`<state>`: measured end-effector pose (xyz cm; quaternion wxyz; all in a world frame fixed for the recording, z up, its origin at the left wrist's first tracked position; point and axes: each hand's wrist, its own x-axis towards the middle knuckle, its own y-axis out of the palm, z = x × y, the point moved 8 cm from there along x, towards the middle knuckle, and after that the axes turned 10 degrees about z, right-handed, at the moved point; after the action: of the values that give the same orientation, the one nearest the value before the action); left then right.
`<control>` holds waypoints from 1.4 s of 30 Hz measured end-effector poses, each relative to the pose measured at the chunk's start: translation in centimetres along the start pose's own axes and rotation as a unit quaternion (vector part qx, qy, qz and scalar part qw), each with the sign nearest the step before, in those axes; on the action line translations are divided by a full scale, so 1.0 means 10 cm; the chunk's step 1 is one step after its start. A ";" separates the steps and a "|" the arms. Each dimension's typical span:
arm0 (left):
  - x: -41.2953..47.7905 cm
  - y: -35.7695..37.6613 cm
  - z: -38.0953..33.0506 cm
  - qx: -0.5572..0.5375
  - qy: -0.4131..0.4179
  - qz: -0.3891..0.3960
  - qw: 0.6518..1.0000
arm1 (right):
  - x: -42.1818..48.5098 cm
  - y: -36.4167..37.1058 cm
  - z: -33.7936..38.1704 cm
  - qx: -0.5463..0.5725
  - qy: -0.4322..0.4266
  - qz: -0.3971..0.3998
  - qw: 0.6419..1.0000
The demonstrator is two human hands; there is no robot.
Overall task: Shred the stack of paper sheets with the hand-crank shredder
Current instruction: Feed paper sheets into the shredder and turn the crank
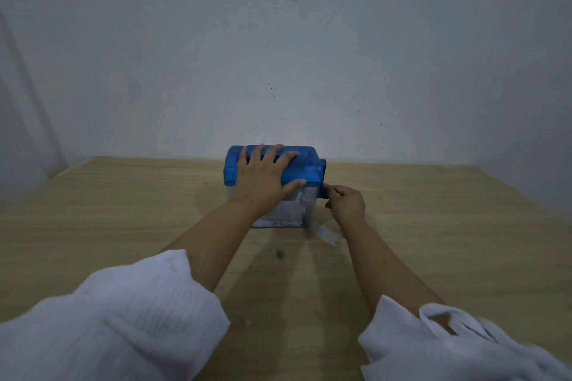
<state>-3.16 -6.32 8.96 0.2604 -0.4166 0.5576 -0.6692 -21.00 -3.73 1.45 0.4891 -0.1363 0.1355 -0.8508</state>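
Left grip (266,175): fingers spread flat, pressing on top of shredder (306,170). Right grip (346,204): curled round crank (323,178) on shredder's right side, handle mostly hidden. Shredder: mid-table (123,210); shreds (292,212) inside, partly behind left wrist. Paper strip (326,233): blurred, beside shredder's near-right corner.

The hand-crank shredder (305,170) stands upright at the far edge of the desk (123,210), its blue top over a clear bin (307,213) partly filled with white shreds (288,212). Its blue crank (324,190) points down on the right side. A white paper strip (325,233) lies flat beside the bin.
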 end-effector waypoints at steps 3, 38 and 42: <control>-0.14 0.07 -0.01 0.013 0.015 0.014 1.000 | -0.10 -0.13 0.22 -0.070 -0.063 -0.043 0.995; 1.31 0.48 0.42 -0.042 -0.040 0.018 0.998 | 1.17 0.55 0.70 -0.369 -0.281 0.052 0.884; 1.46 0.55 0.45 -0.038 -0.039 0.017 0.998 | 1.34 0.58 0.66 -0.362 -0.300 0.060 0.880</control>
<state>-7.53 -21.91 7.74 0.2775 -0.4426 0.5787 -0.6263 -20.44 -18.84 6.82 0.4727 -0.5446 0.2885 -0.6299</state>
